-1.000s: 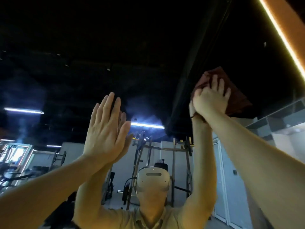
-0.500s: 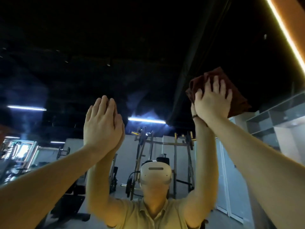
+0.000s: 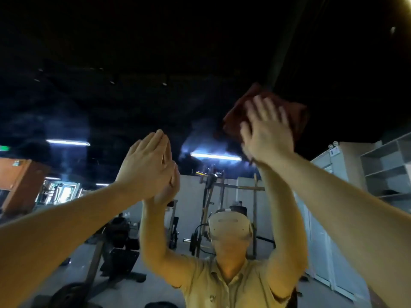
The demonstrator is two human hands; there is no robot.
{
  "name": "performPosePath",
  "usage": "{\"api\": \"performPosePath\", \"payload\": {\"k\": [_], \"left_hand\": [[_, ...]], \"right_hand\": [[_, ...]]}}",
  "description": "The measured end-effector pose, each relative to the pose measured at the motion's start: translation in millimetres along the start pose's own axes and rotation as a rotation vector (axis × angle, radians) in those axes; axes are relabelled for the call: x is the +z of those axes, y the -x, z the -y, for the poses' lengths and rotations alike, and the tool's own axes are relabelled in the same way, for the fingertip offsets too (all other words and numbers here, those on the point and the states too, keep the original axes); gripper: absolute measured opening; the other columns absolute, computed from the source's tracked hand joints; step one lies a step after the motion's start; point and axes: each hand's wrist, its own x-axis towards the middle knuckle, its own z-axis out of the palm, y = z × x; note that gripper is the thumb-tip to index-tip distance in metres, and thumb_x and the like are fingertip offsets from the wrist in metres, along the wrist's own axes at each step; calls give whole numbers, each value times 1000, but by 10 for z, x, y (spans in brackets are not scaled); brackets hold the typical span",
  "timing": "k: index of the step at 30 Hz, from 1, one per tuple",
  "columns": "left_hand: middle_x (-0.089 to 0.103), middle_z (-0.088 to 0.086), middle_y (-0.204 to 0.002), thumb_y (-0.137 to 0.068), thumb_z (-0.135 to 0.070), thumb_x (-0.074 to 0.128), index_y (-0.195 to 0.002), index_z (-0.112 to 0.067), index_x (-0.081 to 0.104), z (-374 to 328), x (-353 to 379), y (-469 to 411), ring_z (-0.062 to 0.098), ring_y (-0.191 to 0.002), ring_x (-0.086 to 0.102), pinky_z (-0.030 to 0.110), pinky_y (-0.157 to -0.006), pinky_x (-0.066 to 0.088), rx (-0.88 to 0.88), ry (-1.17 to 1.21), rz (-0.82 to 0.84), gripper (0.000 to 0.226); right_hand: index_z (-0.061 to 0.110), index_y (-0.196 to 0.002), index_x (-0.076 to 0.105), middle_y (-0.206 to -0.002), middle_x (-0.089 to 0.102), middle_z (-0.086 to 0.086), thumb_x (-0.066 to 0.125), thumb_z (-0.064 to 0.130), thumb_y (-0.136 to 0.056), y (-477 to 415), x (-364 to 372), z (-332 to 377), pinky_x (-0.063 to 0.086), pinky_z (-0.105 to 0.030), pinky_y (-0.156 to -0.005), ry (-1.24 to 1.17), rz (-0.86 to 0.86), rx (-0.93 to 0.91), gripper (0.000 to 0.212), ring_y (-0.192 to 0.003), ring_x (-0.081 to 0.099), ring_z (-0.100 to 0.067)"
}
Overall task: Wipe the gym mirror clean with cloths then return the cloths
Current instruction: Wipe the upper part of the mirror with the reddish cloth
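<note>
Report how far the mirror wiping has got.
Done: nothing can be confirmed; hazy streaks show on the mirror. In hand: the right hand presses a red cloth flat against the upper glass, while the left hand lies flat lower down. Left: finish wiping, return the cloth.

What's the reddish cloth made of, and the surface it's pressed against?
Reddish-brown folded cloth: soft matte fabric, maybe terry or microfibre; it bunches under the right hand, but blur hides the weave.
Large wall mirror: glossy glass, apparently; it reflects the gym racks and strip lights, and the left hand meets its own reflection.
</note>
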Motion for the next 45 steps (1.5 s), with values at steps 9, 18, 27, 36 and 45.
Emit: {"api": "performPosePath", "payload": {"k": [9, 18, 27, 36, 45], "left_hand": [[22, -1, -173, -105, -36, 20, -164, -18, 28, 134, -59, -34, 11, -160, 15, 35, -132, 10, 49, 124, -9, 63], [1, 3, -176, -101, -69, 20, -168, -10, 5, -172, 37, 57, 17, -163, -3, 39, -132, 1, -115, 37, 19, 90], [5, 6, -176, -105, -42, 11, -167, -8, 13, -338, -11, 224, 18, -163, -1, 44, -132, -3, -72, 68, -58, 71], [14, 11, -175, -96, -71, 9, -166, -5, 19, -643, 221, 425, 25, -162, 9, 39, -129, 2, -28, 58, -38, 97], [22, 7, -173, -100, -67, 9, -164, -10, 28, -458, 295, 432, 22, -161, 14, 39, -129, 5, 54, 38, -69, 88]], "right_hand": [[19, -165, 26, -173, 18, -8, 18, 44, -102, 422, 100, 1463, 4, -54, -130, -144, 47, -248, 68, -161, 9, -31], [21, -165, 27, -173, 19, -5, 21, 49, -103, 713, -6, -453, 11, -50, -130, 27, -5, 17, 69, -160, 15, -25], [16, -164, 25, -172, 17, -13, 19, 43, -106, 1147, 84, 1098, 9, -59, -128, -142, -33, -22, 65, -161, 8, -33], [23, -164, 23, -173, 17, -4, 22, 51, -106, 1322, -64, -469, 9, -51, -130, -3, 63, -134, 65, -161, 8, -23], [16, -164, 24, -172, 17, -12, 20, 42, -103, 1052, 13, 532, 12, -59, -128, -70, -76, 179, 66, -160, 12, -33]]}}
